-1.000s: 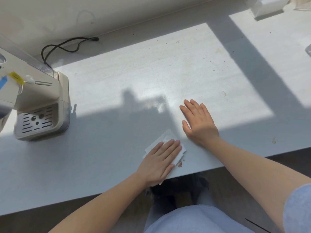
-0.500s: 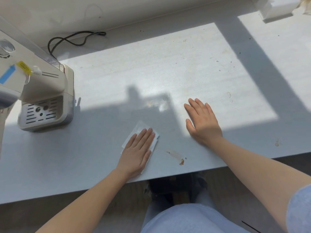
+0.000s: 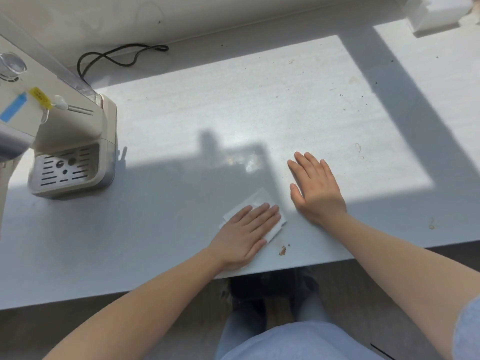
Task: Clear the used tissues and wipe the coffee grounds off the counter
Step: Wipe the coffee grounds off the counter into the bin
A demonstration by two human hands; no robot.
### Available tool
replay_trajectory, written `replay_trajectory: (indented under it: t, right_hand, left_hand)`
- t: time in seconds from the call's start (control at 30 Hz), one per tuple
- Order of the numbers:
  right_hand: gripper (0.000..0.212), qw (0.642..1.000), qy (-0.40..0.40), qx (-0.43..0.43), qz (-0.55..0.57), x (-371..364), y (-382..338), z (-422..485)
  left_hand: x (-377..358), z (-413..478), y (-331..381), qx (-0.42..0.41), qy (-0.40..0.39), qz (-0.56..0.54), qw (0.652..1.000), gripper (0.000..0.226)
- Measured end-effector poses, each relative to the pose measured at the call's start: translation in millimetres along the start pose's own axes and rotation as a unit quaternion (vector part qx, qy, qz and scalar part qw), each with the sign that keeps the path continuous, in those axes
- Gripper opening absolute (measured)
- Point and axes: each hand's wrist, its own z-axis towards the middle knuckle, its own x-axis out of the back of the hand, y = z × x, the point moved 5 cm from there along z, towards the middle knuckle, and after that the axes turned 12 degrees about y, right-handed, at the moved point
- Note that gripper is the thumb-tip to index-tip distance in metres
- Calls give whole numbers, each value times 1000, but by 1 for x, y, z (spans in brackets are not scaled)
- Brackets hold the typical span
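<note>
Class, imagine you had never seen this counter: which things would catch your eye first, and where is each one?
First, the two bare hands near the counter's front edge: the left hand pressing flat on a white tissue, the right hand flat on the counter beside it. Next, the small brown clump of coffee grounds just right of the tissue. Then the beige coffee machine at far left.

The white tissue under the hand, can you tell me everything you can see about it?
The tissue is a white, thin, paper-like sheet that looks folded, with layered edges showing at its corners. It lies flat on the pale counter, near the front edge, in shadow. The left hand presses down on it, palm flat and fingers spread, covering most of it. A small brown clump of coffee grounds sits just beside its near corner, not touching it. The right hand rests apart.
</note>
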Motion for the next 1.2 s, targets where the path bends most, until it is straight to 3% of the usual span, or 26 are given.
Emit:
replay_trajectory:
  t: [0.07,0.13,0.23,0.3,0.4,0.47,0.5,0.6,0.67,0.73,0.8,0.87,0.9,0.93,1.0,1.03,1.07,1.13,1.2]
  right_hand:
    - [50,1000,-3,-7,3,0,1,-1]
    - [50,1000,-5,-6,2,0,1,-1]
    - [50,1000,-12,-8,4,-2,1,-1]
    - [51,1000,-15,-7,5,-2,0,0]
    - [51,1000,-21,-7,3,0,0,0]
    - [51,1000,-27,-9,5,0,1,0]
    - [51,999,-30,-12,6,0,2,0]
    - [51,999,-39,-17,3,0,1,-1]
    - [51,999,-40,-15,-1,-1,0,0]
    - [51,999,-40,-12,-3,-1,0,0]
    - [52,999,-41,-11,-4,-1,1,0]
    - [52,999,-39,-4,-2,-2,1,-1]
    - [51,999,-35,0,-5,-3,1,-1]
    - [51,999,-31,4,-11,-2,2,-1]
    - [50,999,-29,7,-23,-2,3,-1]
    - [50,999,-30,6,-26,-2,2,-1]
    - [50,999,-30,6,-23,-2,0,-1]
    - [50,999,-35,13,-21,-1,-1,0]
    - [51,998,-38,35,-20,3,4,3]
  left_hand:
    - [13,-14,-47,74,23,12,997,55]
    - [27,-36,-101,210,44,28,976,57]
    - [32,-48,-110,332,62,17,941,59]
    - [18,-33,-61,285,56,13,957,58]
    - [-5,-15,14,128,32,3,991,56]
    - [2,-16,3,57,26,10,998,56]
    - [9,-24,-21,77,34,22,996,56]
    - [36,-68,-115,321,77,30,943,60]
    - [40,-75,-127,413,88,27,906,61]
    - [23,-51,-76,345,80,27,935,60]
    - [2,-32,-14,159,34,9,987,57]
    - [7,-27,-16,25,3,16,1000,56]
    - [14,-27,-43,44,17,33,998,56]
    - [23,-27,-77,123,25,31,992,57]
    - [44,-29,-137,313,72,18,947,57]
    - [45,-24,-144,345,80,15,935,57]
    - [41,-13,-131,326,79,15,942,57]
    - [18,12,-70,162,47,19,986,57]
    - [2,16,-21,-10,3,0,1000,56]
